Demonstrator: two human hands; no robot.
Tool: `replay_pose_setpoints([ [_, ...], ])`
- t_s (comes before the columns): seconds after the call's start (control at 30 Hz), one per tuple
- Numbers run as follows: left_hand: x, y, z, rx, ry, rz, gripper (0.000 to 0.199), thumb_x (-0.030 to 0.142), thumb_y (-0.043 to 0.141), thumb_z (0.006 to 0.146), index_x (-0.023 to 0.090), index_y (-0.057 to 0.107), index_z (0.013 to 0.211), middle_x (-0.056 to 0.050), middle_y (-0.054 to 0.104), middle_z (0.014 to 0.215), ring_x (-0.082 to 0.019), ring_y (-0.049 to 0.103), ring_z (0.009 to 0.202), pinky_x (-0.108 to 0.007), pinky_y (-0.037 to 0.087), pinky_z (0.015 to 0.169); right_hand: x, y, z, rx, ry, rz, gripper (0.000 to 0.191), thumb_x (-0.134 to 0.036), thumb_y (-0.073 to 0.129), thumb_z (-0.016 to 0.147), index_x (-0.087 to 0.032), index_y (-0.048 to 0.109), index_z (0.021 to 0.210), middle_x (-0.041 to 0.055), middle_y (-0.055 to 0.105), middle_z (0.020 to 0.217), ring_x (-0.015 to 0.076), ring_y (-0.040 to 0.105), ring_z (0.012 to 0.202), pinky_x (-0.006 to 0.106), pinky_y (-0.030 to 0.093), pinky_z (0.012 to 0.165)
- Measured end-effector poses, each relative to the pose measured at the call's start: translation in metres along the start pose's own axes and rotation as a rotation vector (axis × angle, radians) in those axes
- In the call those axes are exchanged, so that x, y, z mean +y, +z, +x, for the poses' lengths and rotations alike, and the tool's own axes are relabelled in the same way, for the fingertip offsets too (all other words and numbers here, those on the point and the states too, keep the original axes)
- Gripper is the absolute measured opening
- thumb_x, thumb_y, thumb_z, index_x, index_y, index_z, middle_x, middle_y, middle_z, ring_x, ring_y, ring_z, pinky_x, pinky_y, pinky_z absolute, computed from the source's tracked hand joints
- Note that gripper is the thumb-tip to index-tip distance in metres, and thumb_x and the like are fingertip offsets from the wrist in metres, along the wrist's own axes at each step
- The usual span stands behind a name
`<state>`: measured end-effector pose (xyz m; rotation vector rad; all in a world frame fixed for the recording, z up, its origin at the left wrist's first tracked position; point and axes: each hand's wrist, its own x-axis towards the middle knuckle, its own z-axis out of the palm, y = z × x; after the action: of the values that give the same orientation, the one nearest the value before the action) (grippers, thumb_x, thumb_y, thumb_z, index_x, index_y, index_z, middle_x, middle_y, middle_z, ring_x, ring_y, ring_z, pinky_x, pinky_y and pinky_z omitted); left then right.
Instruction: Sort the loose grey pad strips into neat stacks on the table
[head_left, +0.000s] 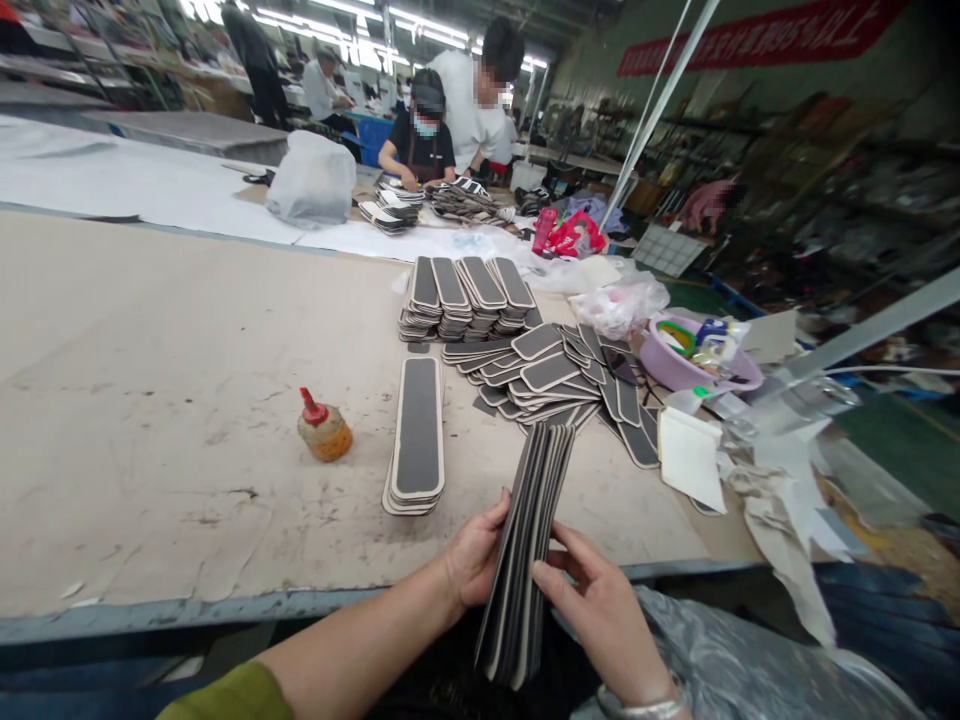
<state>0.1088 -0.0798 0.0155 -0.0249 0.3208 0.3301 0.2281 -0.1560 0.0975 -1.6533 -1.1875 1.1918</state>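
Between my two hands, at the table's front edge, a bundle of long dark strips with pale edges [525, 550] stands on its side. My left hand [478, 553] grips it from the left, and my right hand [592, 600] holds its right side with the thumb on the near face. Just beyond, to the left, lies a neat pile of the same dark strips [418, 430]. Several upright stacks [469, 290] stand farther back, and a loose spread heap of strips [551, 372] lies to their right.
A small glue-like bottle with a red tip [324, 430] stands on the paper-covered table [187, 400]. At the right are a purple basin [667, 365] and a pale pad [690, 460]. Across the table, a masked person [424, 140] handles pieces beside a white plastic bag [311, 180].
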Motion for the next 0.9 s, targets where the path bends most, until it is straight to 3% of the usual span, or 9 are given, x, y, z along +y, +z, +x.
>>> replay_pose_setpoints([
  [0.1, -0.002, -0.002, -0.002, 0.004, 0.018, -0.004, 0.059, 0.062, 0.043, 0.081, 0.007, 0.065, 0.088, -0.009, 0.066, 0.076, -0.017, 0.060, 0.063, -0.032, 0.044, 0.072, -0.002, 0.002, -0.003, 0.010, -0.012, -0.005, 0.051, -0.037, 0.064, 0.076, -0.018, 0.053, 0.122, 0.0105, 0.058, 0.121, 0.0218, 0.063, 0.096, 0.033, 0.056, 0.079],
  [0.23, -0.002, -0.003, -0.003, -0.030, 0.029, -0.014, 0.055, 0.059, 0.044, 0.082, 0.011, 0.064, 0.101, -0.007, 0.066, 0.074, -0.019, 0.061, 0.066, -0.033, 0.044, 0.072, -0.001, 0.004, -0.003, 0.032, -0.008, -0.020, 0.051, -0.036, 0.065, 0.075, -0.019, 0.053, 0.122, 0.0106, 0.056, 0.122, 0.0222, 0.063, 0.096, 0.033, 0.057, 0.079],
  [0.57, -0.001, 0.009, -0.007, -0.044, 0.072, -0.042, 0.031, 0.034, 0.051, 0.084, 0.015, 0.063, 0.105, -0.004, 0.065, 0.071, -0.015, 0.058, 0.058, -0.024, 0.040, 0.055, -0.007, 0.008, -0.004, 0.056, -0.008, -0.058, 0.053, -0.035, 0.067, 0.073, -0.019, 0.053, 0.121, 0.0104, 0.055, 0.121, 0.0204, 0.063, 0.090, 0.031, 0.059, 0.070],
  [0.7, -0.002, 0.015, -0.009, -0.033, 0.067, -0.024, 0.031, 0.037, 0.050, 0.084, 0.017, 0.064, 0.104, -0.005, 0.065, 0.076, -0.014, 0.057, 0.057, -0.023, 0.038, 0.052, -0.007, 0.008, -0.005, 0.081, -0.026, -0.066, 0.052, -0.036, 0.067, 0.072, -0.019, 0.054, 0.120, 0.0109, 0.056, 0.118, 0.0203, 0.064, 0.087, 0.031, 0.059, 0.069],
  [0.9, -0.001, 0.008, -0.007, -0.023, 0.055, -0.014, 0.035, 0.039, 0.052, 0.083, 0.016, 0.065, 0.105, -0.006, 0.063, 0.069, -0.013, 0.056, 0.057, -0.022, 0.038, 0.054, -0.005, 0.009, -0.005, 0.097, -0.024, -0.081, 0.053, -0.037, 0.068, 0.071, -0.019, 0.054, 0.120, 0.0106, 0.057, 0.117, 0.0188, 0.064, 0.084, 0.031, 0.059, 0.069],
])
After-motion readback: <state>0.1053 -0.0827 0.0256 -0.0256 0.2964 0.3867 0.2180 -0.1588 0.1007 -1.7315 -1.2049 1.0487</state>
